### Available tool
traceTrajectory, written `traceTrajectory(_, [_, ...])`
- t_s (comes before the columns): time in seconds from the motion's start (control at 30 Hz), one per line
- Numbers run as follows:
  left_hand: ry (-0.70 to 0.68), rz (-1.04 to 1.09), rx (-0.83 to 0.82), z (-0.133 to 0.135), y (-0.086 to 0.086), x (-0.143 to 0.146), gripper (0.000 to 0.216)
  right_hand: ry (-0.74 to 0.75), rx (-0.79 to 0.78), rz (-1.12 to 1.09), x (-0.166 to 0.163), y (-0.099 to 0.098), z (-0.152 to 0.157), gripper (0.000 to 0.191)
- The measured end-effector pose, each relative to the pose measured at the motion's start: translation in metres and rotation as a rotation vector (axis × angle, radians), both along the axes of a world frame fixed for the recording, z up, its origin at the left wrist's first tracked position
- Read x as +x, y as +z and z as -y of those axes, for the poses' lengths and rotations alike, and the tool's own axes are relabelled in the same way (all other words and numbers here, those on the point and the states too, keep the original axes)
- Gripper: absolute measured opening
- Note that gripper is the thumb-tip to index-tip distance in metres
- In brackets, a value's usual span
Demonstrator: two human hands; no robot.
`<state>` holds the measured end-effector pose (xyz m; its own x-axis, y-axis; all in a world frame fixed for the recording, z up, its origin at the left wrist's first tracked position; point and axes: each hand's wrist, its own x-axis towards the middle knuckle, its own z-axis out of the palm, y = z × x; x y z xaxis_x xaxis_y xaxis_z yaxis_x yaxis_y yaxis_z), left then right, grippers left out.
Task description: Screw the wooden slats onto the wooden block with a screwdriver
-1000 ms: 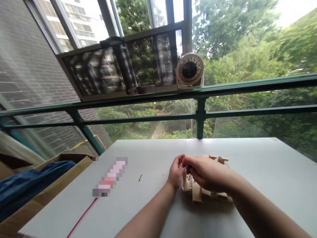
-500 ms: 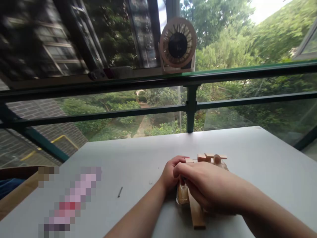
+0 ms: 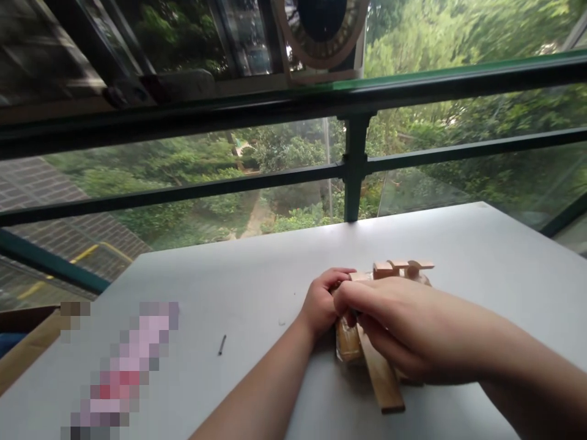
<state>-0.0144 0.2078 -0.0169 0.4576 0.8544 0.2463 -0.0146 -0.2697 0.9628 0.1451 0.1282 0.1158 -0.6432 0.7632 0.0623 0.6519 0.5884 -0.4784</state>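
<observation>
A wooden assembly (image 3: 349, 345) with shiny clear wrapping on part of it lies on the white table, mostly covered by my hands. My left hand (image 3: 320, 304) is curled round its far left side, holding it. Over the middle, my right hand (image 3: 403, 327) is closed in a pinch; whatever sits between its fingertips is hidden. A flat wooden strip (image 3: 384, 382) sticks out toward me from under that hand. Behind the knuckles, several small wooden pieces (image 3: 383, 269), some with curved edges, show at the far end.
On the white table (image 3: 247, 275) lie a small dark rod (image 3: 222, 344) and a blurred-out pink item (image 3: 137, 351). A cardboard box (image 3: 34, 348) stands at the left edge. Beyond the table run a dark green railing (image 3: 355, 146) and a round fan (image 3: 323, 58).
The camera has tipped downward. The wooden strip now slants more to the right, its near end swung that way. Both hands keep about the same places on the wooden assembly.
</observation>
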Motion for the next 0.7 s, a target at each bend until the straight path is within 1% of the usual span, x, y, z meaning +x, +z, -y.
traceTrajectory(0.27, [-0.023,0.002,0.000,-0.0021,-0.0083,0.0002,0.024,0.009,0.010,0.008,0.0000,0.0019,-0.0014,0.017])
traceTrajectory(0.4, [-0.028,-0.016,-0.022,-0.0029,-0.0097,-0.0001,0.030,-0.027,0.024,0.012,0.0011,0.0014,-0.0026,0.016])
traceTrajectory(0.57, [-0.046,-0.008,-0.055,-0.0034,-0.0085,-0.0007,0.039,-0.111,0.036,0.050,0.0051,0.0010,-0.0007,0.016])
traceTrajectory(0.7, [-0.043,-0.009,-0.064,-0.0013,-0.0029,0.0009,0.040,-0.134,0.102,0.090,0.0081,0.0001,-0.0003,0.011])
